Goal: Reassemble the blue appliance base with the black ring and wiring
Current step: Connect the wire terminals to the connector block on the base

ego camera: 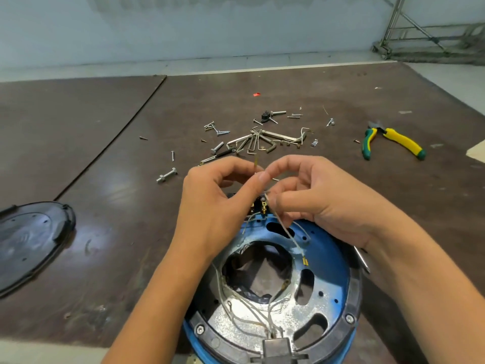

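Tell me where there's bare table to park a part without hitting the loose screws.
Bare: the stretch between the black cover and the left hand, nearer than the big bolt; also between the right hand and the pliers. Crowded: the screws and hex keys just beyond both hands, which pinch the wire.

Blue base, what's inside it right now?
Loose white wires, a silvery plate and a dark middle hole show inside the blue base. The left hand and right hand, pinching wires, cover its far edge.
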